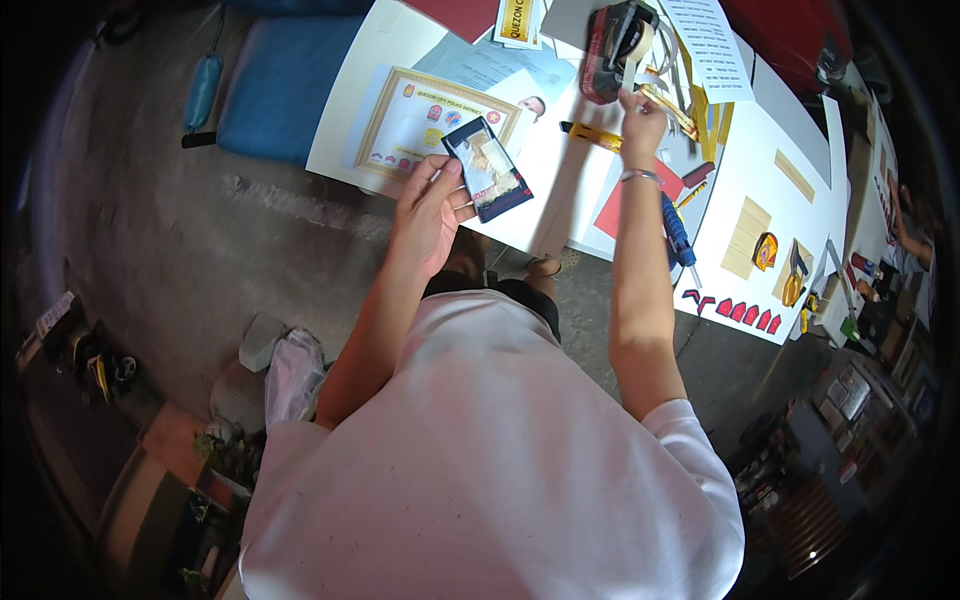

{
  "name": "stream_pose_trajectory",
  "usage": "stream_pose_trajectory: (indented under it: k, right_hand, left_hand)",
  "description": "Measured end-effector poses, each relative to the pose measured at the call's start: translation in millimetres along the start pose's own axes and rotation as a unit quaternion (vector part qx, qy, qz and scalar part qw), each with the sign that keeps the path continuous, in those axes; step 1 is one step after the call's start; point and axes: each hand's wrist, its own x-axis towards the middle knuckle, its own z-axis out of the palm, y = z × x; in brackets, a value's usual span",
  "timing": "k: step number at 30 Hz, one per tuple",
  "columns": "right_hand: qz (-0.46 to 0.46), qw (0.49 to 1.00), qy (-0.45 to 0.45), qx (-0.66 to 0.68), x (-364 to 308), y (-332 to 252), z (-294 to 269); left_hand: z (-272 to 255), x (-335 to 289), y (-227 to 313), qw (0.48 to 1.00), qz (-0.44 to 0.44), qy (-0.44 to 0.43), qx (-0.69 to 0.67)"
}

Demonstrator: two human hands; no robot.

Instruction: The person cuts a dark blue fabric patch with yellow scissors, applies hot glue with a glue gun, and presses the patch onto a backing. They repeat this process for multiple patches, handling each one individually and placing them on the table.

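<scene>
My left hand grips a small dark-bordered picture by its left edge, the thumb on its face. The picture is tilted and held above the table's near edge, partly over a gold-framed certificate. Farther right, my right hand is closed at the front of a black and red tape dispenser. A pale strip of tape runs from the roll to my fingertips. Beside this hand lie a yellow cutter and a red sheet.
A blue glue gun lies right of my forearm on the white table. Several red cut-out pieces line the near right edge. Printed sheets lie at the back. A blue seat stands left of the table.
</scene>
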Motion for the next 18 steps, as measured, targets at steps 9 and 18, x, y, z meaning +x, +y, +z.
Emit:
stream_pose_trajectory:
  k: [9, 18]
  right_hand:
    - [-0.181, 0.973, -0.128, -0.069, -143, -81, -40]
    - [-0.111, 0.946, -0.294, -0.086, -241, -191, -49]
  left_hand:
    - [36, -5, 9, 0.992, 0.034, 0.103, 0.071]
    - [69, -12, 17, 0.988, 0.054, 0.064, 0.129]
